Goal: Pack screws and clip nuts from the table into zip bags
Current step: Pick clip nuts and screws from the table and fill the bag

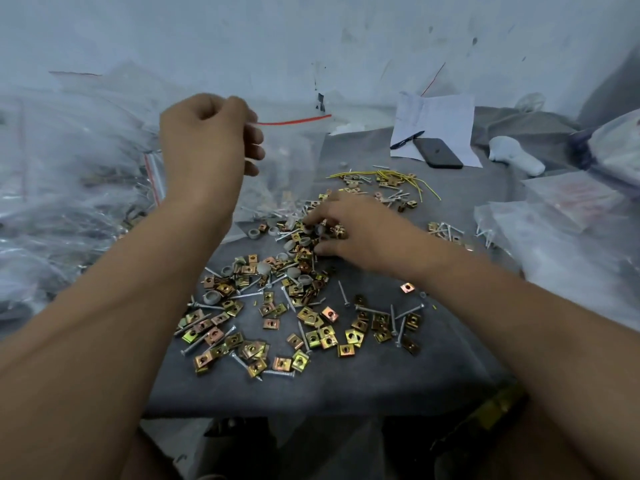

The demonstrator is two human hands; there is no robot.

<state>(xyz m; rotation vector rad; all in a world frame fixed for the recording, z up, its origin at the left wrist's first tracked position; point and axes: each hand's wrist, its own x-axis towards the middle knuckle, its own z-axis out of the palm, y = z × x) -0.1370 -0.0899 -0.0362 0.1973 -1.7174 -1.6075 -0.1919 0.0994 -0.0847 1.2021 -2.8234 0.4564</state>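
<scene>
Grey cloth-covered tabletop [346, 386] against a scuffed pale wall [311, 36]; clip nuts [311, 337] and screws [289, 299] lie scattered mid-frame, packed bags piled at left. Left hand [207, 140], upper left, grip pinching the red-striped zip bag [294, 147] by its top. Right hand [353, 230], centre, fingers curled down into the pile; whether that grip holds anything, cannot tell.

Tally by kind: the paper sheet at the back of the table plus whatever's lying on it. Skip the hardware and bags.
Paper sheet: 1
Pen: 1
Phone: 1
Total: 3
</scene>
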